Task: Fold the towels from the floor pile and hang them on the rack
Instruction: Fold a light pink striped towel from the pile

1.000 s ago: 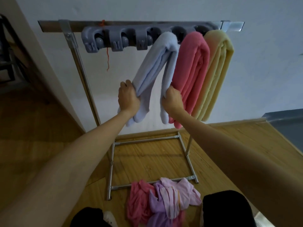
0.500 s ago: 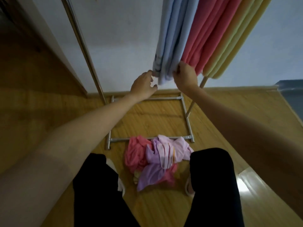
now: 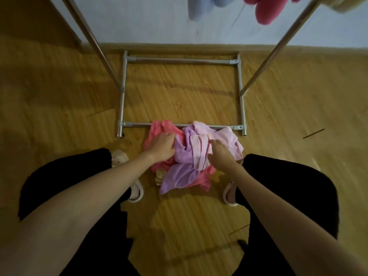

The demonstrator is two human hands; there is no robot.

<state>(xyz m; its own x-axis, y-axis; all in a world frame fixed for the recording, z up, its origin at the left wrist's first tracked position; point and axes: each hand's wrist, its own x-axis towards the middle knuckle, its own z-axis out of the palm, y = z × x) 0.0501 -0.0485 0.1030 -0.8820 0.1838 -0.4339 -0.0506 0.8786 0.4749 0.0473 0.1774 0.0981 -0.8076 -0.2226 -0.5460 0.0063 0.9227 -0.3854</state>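
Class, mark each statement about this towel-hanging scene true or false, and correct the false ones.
1. Both hands are down at the crumpled floor pile of towels. True.
2. The left hand lies beside the lilac towel. True.
3. The pile sits on a table. False: it lies on the wooden floor.
4. The right hand grips the metal rack frame. False: it is on the pale pink towel.

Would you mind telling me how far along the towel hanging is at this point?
Done: blue towel, pink towel and a yellowish one hang overhead. In hand: left hand and right hand reach into the floor pile. Left: its coral, purple and pale pink towels, unfolded.
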